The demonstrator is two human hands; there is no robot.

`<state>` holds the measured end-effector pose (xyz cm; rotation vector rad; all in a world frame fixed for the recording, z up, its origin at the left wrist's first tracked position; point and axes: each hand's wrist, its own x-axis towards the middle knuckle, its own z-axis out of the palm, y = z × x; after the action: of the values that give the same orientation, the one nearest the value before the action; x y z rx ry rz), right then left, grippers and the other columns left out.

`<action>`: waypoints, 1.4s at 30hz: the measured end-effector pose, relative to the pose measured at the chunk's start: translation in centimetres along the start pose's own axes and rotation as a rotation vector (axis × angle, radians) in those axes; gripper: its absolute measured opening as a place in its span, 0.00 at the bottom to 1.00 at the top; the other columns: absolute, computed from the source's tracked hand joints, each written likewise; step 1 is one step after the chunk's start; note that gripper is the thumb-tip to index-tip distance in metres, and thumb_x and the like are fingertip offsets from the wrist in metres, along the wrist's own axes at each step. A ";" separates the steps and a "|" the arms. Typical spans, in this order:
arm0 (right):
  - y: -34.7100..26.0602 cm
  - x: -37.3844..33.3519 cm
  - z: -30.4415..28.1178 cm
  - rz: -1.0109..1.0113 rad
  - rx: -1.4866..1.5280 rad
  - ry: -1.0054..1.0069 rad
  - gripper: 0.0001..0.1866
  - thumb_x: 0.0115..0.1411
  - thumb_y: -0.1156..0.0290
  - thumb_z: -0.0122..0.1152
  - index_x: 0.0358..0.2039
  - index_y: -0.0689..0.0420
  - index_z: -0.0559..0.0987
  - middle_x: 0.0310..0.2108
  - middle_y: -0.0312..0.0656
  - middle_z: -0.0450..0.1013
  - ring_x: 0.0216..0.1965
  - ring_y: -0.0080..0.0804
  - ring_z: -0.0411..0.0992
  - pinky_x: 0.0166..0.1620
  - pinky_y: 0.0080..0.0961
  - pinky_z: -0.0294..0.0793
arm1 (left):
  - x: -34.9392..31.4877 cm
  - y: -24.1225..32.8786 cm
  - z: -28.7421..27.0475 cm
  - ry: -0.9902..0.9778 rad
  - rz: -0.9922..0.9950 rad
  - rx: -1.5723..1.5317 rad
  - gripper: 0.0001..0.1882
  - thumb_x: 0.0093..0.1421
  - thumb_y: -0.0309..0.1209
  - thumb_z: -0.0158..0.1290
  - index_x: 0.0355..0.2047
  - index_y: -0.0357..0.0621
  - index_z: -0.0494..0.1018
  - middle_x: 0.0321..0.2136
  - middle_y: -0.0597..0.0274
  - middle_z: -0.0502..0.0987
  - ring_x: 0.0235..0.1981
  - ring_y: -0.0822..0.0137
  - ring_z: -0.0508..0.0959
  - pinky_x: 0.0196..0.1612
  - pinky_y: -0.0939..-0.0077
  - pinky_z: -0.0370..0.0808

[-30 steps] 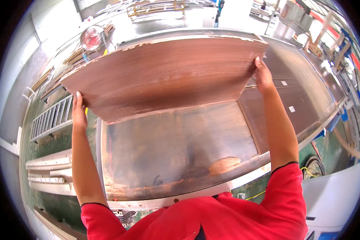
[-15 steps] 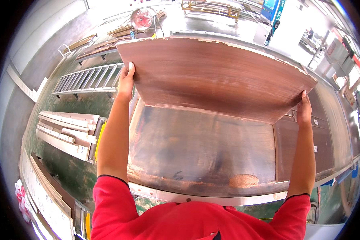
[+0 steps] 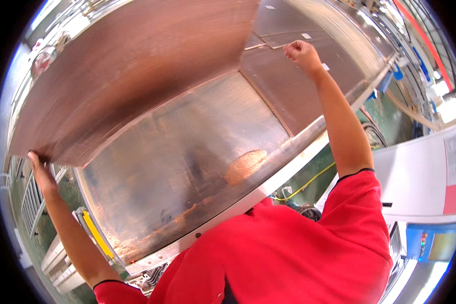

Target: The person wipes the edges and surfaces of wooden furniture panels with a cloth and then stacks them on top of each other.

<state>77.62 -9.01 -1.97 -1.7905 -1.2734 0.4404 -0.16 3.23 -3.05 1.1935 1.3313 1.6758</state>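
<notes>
The brown panel stands tilted over the far part of the table, its lower long edge seeming to rest on the surface, which probably takes most of the weight. The left hand holds its left side near the lower corner, likely to steady it there; the thumb lies against the edge, but whether the other fingers are spread or together I cannot tell. The right hand is apart from the panel, over the dark sheets on the right, fingers curled in and bunched, with nothing visible between them. So the left hand and the resting edge seem to be keeping the panel up. Sawdust lies near the table's near edge.
</notes>
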 end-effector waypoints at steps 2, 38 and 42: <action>3.5 -4.5 -0.7 -0.075 -0.203 0.060 0.16 0.51 0.62 0.64 0.34 0.61 0.75 0.30 0.42 0.75 0.33 0.31 0.73 0.38 0.27 0.71 | 2.2 -1.5 -2.2 -0.087 -0.052 -0.041 0.40 0.60 0.57 0.45 0.61 0.37 0.54 0.58 0.56 0.60 0.60 0.62 0.59 0.61 0.65 0.52; 5.8 -24.6 5.6 0.424 -0.262 0.508 0.34 0.46 0.65 0.59 0.54 0.59 0.61 0.52 0.58 0.61 0.52 0.57 0.62 0.54 0.42 0.64 | -4.8 2.3 1.6 0.011 0.021 0.035 0.45 0.61 0.60 0.38 0.64 0.34 0.43 0.64 0.48 0.47 0.63 0.55 0.52 0.65 0.61 0.48; 5.8 -24.5 5.7 0.486 -0.245 0.446 0.35 0.46 0.66 0.60 0.55 0.57 0.60 0.53 0.58 0.59 0.52 0.57 0.63 0.54 0.43 0.64 | -3.6 0.2 -1.1 0.078 0.036 -0.006 0.45 0.60 0.60 0.40 0.64 0.35 0.44 0.63 0.49 0.49 0.63 0.57 0.53 0.63 0.62 0.50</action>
<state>66.87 -28.87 -14.51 -2.2546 -0.5978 0.1302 0.06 -0.48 -3.75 1.1660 1.3582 1.7663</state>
